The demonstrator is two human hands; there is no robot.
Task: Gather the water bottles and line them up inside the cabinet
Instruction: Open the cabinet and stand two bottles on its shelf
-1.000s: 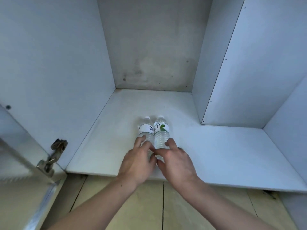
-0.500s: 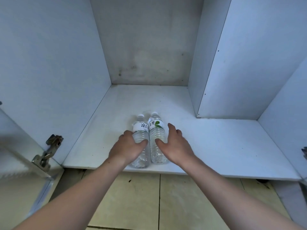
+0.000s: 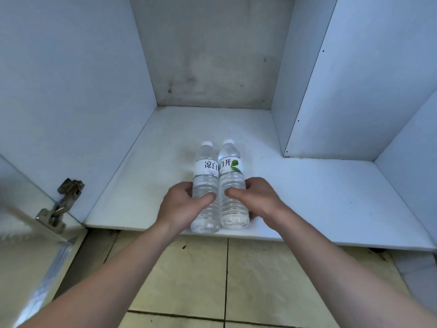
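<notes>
Near the front edge of the white cabinet floor (image 3: 307, 197), two clear water bottles stand upright, touching side by side. Left hand (image 3: 179, 207) curls round the left bottle (image 3: 205, 183); right hand (image 3: 257, 200) grips the right bottle (image 3: 231, 181), thumbs across their fronts

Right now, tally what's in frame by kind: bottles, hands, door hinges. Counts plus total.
Water bottles: 2, the left bottle and the right bottle, upright side by side on the cabinet floor
Hands: 2, the left hand grips the left bottle, the right hand grips the right bottle
Door hinges: 1, the hinge
Total: 5
</notes>
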